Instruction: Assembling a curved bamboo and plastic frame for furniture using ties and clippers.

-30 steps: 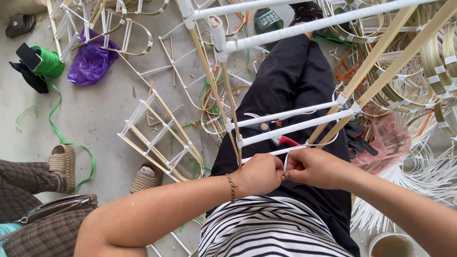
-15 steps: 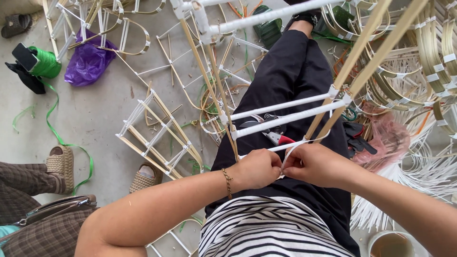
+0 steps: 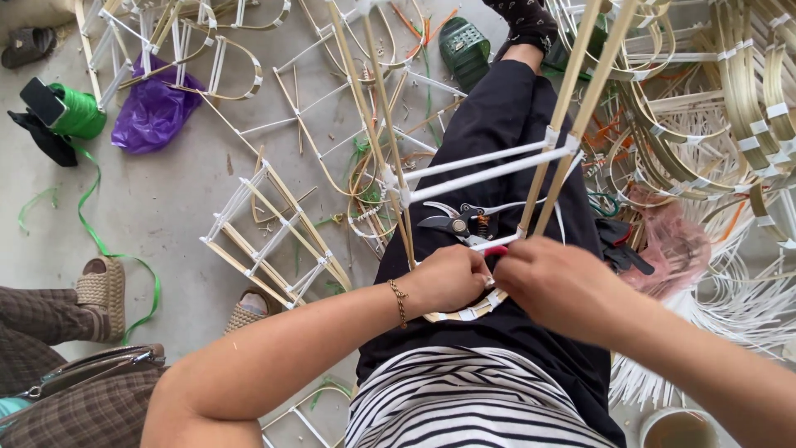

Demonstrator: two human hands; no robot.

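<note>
Cup [image 3: 678, 428] at lower right on the floor [image 3: 182, 199], holding brownish liquid. Bamboo frame [image 3: 489, 170] with white-wrapped crossbars leaning over the lap, slats pale tan, joints bound white. Left hand [image 3: 448, 278] and right hand [image 3: 555, 282] both pinched on the frame's lowest white-wrapped crossbar, knuckles nearly touching. Pruning shears [image 3: 460, 226] lying on the thigh just beyond.

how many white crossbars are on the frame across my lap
3 white crossbars show. Two run side by side between the bamboo rails over the thigh. A third, short one sits just above the left hand and right hand. Others may be hidden.
</note>
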